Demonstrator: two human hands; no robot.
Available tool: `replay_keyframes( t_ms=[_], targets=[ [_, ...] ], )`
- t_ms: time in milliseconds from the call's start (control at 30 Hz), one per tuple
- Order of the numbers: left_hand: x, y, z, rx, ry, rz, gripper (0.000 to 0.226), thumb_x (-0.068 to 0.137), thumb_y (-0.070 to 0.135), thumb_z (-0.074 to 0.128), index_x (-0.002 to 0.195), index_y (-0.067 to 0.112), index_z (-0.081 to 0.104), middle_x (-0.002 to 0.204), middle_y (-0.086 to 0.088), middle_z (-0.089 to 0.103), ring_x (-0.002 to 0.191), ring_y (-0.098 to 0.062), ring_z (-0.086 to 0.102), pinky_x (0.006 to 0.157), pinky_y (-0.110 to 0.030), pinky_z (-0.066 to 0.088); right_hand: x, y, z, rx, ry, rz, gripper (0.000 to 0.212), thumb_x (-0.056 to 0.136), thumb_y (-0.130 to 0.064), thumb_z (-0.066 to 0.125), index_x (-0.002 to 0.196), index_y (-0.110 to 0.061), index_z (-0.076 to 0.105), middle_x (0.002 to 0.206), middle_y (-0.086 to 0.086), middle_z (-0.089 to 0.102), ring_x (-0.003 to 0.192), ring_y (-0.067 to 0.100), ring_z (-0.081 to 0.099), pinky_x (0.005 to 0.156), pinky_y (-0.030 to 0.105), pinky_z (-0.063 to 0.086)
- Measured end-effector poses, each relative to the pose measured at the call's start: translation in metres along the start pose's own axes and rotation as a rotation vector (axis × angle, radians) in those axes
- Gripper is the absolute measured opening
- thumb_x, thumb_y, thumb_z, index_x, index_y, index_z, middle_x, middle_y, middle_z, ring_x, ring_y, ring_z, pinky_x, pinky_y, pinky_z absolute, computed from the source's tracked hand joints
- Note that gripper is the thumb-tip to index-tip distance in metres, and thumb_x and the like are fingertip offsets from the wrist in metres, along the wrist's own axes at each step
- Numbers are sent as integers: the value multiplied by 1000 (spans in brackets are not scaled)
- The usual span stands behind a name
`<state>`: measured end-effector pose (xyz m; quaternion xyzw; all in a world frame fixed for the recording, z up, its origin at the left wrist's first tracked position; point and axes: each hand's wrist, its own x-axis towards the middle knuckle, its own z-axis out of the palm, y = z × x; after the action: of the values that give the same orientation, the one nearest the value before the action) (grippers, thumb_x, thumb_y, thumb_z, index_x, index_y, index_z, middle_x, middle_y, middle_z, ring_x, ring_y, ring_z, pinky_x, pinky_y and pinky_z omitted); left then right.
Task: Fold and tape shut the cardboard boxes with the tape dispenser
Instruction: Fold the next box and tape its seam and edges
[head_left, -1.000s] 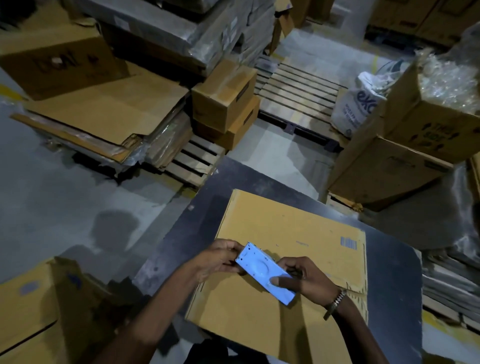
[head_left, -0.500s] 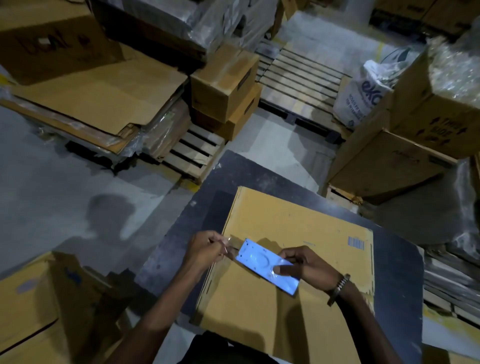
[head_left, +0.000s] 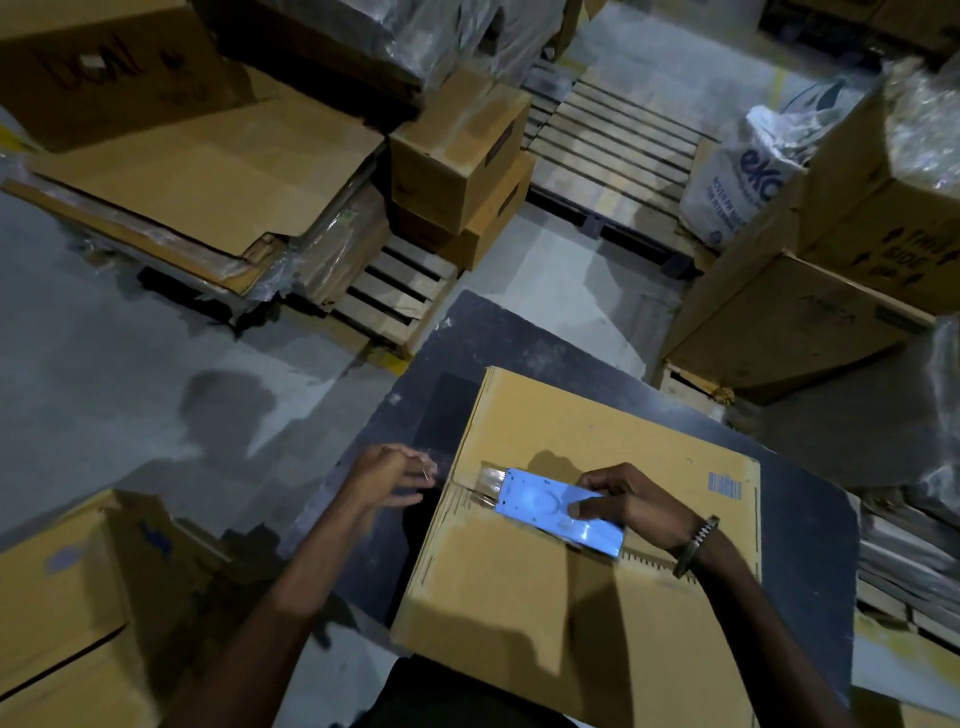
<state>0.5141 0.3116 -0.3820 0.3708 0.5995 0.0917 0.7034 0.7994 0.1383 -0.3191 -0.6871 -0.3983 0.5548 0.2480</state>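
Observation:
A brown cardboard box (head_left: 587, 587) stands on a dark table (head_left: 498, 353), its top flaps folded down with the seam running left to right. My right hand (head_left: 631, 501) grips a blue tape dispenser (head_left: 556, 512) lying on that seam. A short strip of clear tape (head_left: 485, 480) runs from the dispenser's left end to the box's left edge. My left hand (head_left: 389, 475) is beside the box's left edge, fingers together on the tape end; the grip is blurred.
Flattened cartons (head_left: 208, 171) and two stacked boxes (head_left: 457, 161) lie on a wooden pallet at the back left. Large cartons (head_left: 789, 322) and a white sack (head_left: 737, 182) stand at the right. An open carton (head_left: 67, 613) sits at the lower left.
My left hand has drawn the tape end leftward off the box top to its left edge. The dispenser has slid a little to the right along the seam.

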Motion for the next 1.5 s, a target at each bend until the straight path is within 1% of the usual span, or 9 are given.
replay_keyframes(
  t_ms=[133, 233, 500, 667, 767, 900, 1167, 1367, 1500],
  targets=[
    [4, -11, 6, 12, -18, -17, 13, 102, 11, 63, 107, 5, 73, 94, -10, 81, 87, -24, 76, 75, -36, 62, -4, 3, -6, 1, 2, 61, 37, 75, -44, 78, 92, -11, 81, 93, 21, 75, 75, 20, 64, 71, 31, 42],
    [11, -17, 12, 10, 19, -31, 11, 98, 12, 70, 102, 4, 76, 95, -11, 80, 88, -24, 71, 81, -38, 61, -1, 4, -5, -9, -1, 107, 22, 84, -28, 80, 89, -6, 80, 75, 10, 69, 66, 12, 59, 66, 28, 39],
    [30, -56, 18, 157, 186, 24, 12, 88, 9, 77, 79, 16, 81, 74, -9, 76, 74, -27, 67, 69, -37, 54, 6, 8, -1, -76, 12, 137, 52, 67, -51, 74, 86, -2, 75, 71, 4, 58, 67, 18, 50, 68, 34, 33],
    [2, -50, 29, 262, 520, 393, 9, 98, 22, 71, 93, 24, 77, 91, 5, 76, 86, -15, 69, 75, -31, 50, 6, 9, 0, -120, 28, 141, 51, 65, -54, 71, 82, -7, 74, 67, -1, 56, 65, 15, 49, 67, 34, 33],
    [-23, -41, 50, 400, 505, 527, 12, 102, 26, 67, 99, 26, 78, 84, 15, 70, 76, 4, 59, 68, -19, 44, 5, 9, 1, -135, 31, 128, 34, 70, -49, 72, 71, -15, 72, 64, -4, 53, 62, 13, 46, 65, 33, 33],
    [-26, -50, 73, 697, 483, 582, 26, 107, 31, 57, 99, 16, 77, 89, -6, 76, 77, -23, 67, 64, -29, 34, 5, 10, 1, -144, 25, 109, 22, 82, -37, 75, 72, -17, 73, 61, -8, 52, 58, 11, 45, 63, 31, 33],
    [-5, -72, 87, 631, 457, 603, 42, 113, 34, 42, 85, 10, 61, 86, -15, 73, 89, -42, 68, 69, -35, 38, 7, 8, 10, -327, 59, 82, 34, 89, -44, 67, 62, -25, 58, 61, -4, 56, 56, 16, 48, 59, 34, 34],
    [-5, -78, 92, 602, 530, 685, 38, 113, 32, 44, 83, 14, 60, 76, -6, 66, 83, -38, 69, 71, -39, 51, 9, 21, 24, -525, 163, -3, 64, 83, -76, 62, 61, -18, 46, 57, 1, 47, 56, 20, 49, 55, 36, 35],
    [-10, -76, 100, 647, 633, 677, 32, 110, 20, 56, 86, 4, 70, 74, -15, 70, 73, -36, 70, 69, -36, 50, 11, 28, 22, -469, 138, -1, 64, 79, -75, 68, 59, -19, 46, 56, -1, 47, 56, 18, 47, 54, 35, 33]
  ],
)
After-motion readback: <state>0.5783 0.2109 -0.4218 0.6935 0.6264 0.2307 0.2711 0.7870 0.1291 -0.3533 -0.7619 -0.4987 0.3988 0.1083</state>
